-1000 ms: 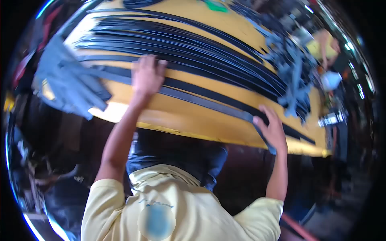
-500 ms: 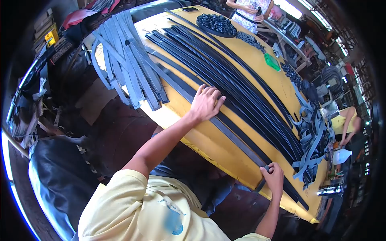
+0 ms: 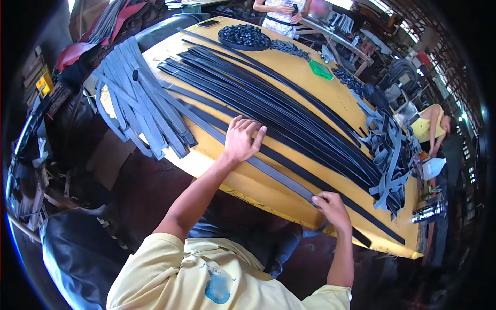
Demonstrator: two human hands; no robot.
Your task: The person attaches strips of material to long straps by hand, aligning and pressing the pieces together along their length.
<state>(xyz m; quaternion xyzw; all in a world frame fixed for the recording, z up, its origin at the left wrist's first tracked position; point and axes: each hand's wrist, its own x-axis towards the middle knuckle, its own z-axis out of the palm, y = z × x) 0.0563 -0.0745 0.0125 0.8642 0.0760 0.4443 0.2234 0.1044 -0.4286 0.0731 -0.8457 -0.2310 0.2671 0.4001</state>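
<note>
My left hand (image 3: 243, 140) rests palm down over a long grey strip (image 3: 281, 178) near the table's front edge, thumb apart from its fingers. Farther along the same strip, my right hand (image 3: 333, 209) pinches it between thumb and fingers. A black strip (image 3: 320, 182) lies just beyond, nearly parallel to the grey one. A short black strip end (image 3: 362, 238) shows past my right wrist; whether it joins the grey strip is hidden by the hand. Many long black strips (image 3: 279, 111) lie side by side across the middle of the yellow table (image 3: 227, 178).
Wide grey strips (image 3: 147, 98) drape over the left end. Curled grey strips (image 3: 385, 160) heap at the right. Toward the back are a pile of black pieces (image 3: 243, 37), a green box (image 3: 321, 70) and a phone (image 3: 208, 23). Two people stand beyond the table.
The view has turned, so the table and both hands appear farther left. Both hands stay on the grey strip. The short black end beyond my right wrist has come into sight.
</note>
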